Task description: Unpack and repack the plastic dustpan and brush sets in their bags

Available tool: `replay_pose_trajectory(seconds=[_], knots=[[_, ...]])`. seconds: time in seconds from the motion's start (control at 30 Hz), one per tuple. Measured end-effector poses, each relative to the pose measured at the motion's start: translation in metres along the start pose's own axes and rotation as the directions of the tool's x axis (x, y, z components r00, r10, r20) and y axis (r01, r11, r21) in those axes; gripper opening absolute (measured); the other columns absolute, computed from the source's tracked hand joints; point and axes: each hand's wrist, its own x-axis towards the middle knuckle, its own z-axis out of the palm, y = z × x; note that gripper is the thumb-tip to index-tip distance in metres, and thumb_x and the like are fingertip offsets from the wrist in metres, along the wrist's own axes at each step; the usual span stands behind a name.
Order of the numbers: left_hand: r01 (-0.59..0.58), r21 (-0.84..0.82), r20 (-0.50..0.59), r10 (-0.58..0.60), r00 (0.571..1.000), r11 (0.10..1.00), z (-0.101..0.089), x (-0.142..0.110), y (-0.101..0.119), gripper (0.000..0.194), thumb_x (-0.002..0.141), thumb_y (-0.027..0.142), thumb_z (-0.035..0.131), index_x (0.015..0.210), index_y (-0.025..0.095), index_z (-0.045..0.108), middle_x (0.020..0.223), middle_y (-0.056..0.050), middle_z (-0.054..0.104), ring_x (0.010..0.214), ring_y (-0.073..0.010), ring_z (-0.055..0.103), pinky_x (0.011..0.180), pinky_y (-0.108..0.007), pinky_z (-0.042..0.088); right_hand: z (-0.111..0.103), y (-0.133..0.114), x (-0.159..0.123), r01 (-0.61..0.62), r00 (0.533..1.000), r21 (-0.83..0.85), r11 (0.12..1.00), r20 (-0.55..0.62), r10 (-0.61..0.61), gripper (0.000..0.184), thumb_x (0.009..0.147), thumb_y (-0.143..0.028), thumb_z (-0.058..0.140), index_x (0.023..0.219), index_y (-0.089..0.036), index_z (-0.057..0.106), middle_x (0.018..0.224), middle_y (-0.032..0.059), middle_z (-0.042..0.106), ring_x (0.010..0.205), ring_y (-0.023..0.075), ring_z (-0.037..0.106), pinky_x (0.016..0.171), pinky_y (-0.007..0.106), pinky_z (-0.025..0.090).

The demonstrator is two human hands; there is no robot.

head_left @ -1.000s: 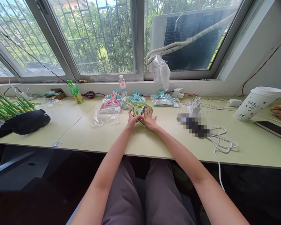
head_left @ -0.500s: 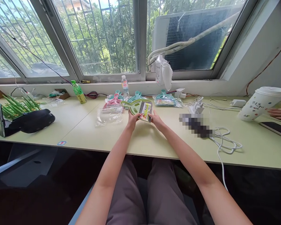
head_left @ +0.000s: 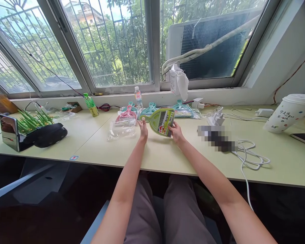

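Observation:
A green dustpan and brush set (head_left: 155,122) with a printed label is held up above the desk, its handle pointing left. My right hand (head_left: 177,132) grips the wide, labelled end, thumb over the front. At the handle end, my left hand (head_left: 143,128) has its fingers closed around the handle's tip, partly hidden by it. Behind it lie a pink dustpan set (head_left: 127,114) and teal dustpan sets (head_left: 149,109) (head_left: 182,110) in clear wrapping. An open clear plastic bag (head_left: 122,130) rests left of my left hand.
Along the back stand a water bottle (head_left: 138,97) and a green drink bottle (head_left: 90,105). To the left are a propped tablet (head_left: 9,133) and a black case (head_left: 49,135). On the right lie white cables (head_left: 254,159) and a large paper cup (head_left: 289,113).
The dustpan set has turned to show more of its green face. My left hand has shifted from its middle to the handle end; my right hand stays on the wide end.

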Motion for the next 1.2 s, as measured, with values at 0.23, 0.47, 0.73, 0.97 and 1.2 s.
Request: replay_pose_trajectory(seconds=[0.23, 0.47, 0.73, 0.97, 1.2], knots=[[0.168, 0.741, -0.268, 0.057, 0.962, 0.651, -0.022, 0.01, -0.017, 0.057, 0.084, 0.008, 0.047, 0.14, 0.011, 0.041, 0.143, -0.021, 0.044, 0.137, -0.0337, 0.036, 0.108, -0.051, 0.032, -0.006, 0.0, 0.005, 0.09, 0.995, 0.064, 0.994, -0.054, -0.087, 0.045, 0.067, -0.017, 0.072, 0.109, -0.023, 0.058, 0.088, 0.0019, 0.072, 0.087, 0.0203, 0.069, 0.079, 0.038, 0.059], [-0.288, 0.796, 0.208, 0.207, 0.956, 0.531, -0.012, 0.006, -0.013, 0.024, 0.076, 0.005, 0.052, 0.071, 0.02, 0.07, 0.09, -0.008, 0.07, 0.103, -0.0238, 0.059, 0.102, -0.039, 0.036, -0.01, -0.003, 0.011, 0.045, 0.986, 0.063, 0.997, -0.164, -0.035, 0.043, 0.07, -0.009, 0.063, 0.11, -0.023, 0.057, 0.088, 0.0001, 0.071, 0.079, 0.0155, 0.068, 0.076, 0.033, 0.058], [-0.175, 0.834, 0.016, 0.295, 0.955, 0.523, -0.012, 0.003, -0.015, 0.026, 0.086, 0.012, 0.044, 0.085, 0.018, 0.07, 0.097, -0.013, 0.067, 0.111, -0.0292, 0.053, 0.11, -0.051, 0.021, -0.016, 0.001, 0.014, 0.023, 0.984, -0.052, 0.998, -0.175, -0.031, 0.039, 0.071, -0.016, 0.068, 0.108, -0.024, 0.057, 0.088, -0.0004, 0.07, 0.078, 0.015, 0.067, 0.071, 0.031, 0.058], [-0.397, 0.624, 0.346, 0.218, 0.913, 0.673, 0.0, -0.001, -0.019, 0.052, 0.077, 0.053, 0.068, 0.121, 0.027, 0.06, 0.146, -0.01, 0.04, 0.138, -0.0307, 0.031, 0.115, -0.051, 0.017, -0.014, -0.008, 0.011, -0.003, 0.973, -0.043, 0.999, -0.231, -0.008, 0.04, 0.072, -0.011, 0.062, 0.109, -0.024, 0.057, 0.095, 0.0002, 0.07, 0.08, 0.0136, 0.067, 0.069, 0.027, 0.058], [-0.561, 0.396, 0.618, 0.241, 0.748, 0.727, 0.002, -0.009, -0.011, 0.046, 0.072, 0.041, 0.075, 0.116, 0.033, 0.067, 0.146, -0.001, 0.045, 0.139, -0.0285, 0.033, 0.117, -0.047, 0.019, -0.012, -0.011, 0.006, 0.0, 0.957, -0.051, 0.999, -0.289, -0.015, 0.038, 0.074, -0.011, 0.059, 0.11, -0.023, 0.059, 0.101, 0.0023, 0.07, 0.083, 0.0134, 0.067, 0.07, 0.025, 0.057]])
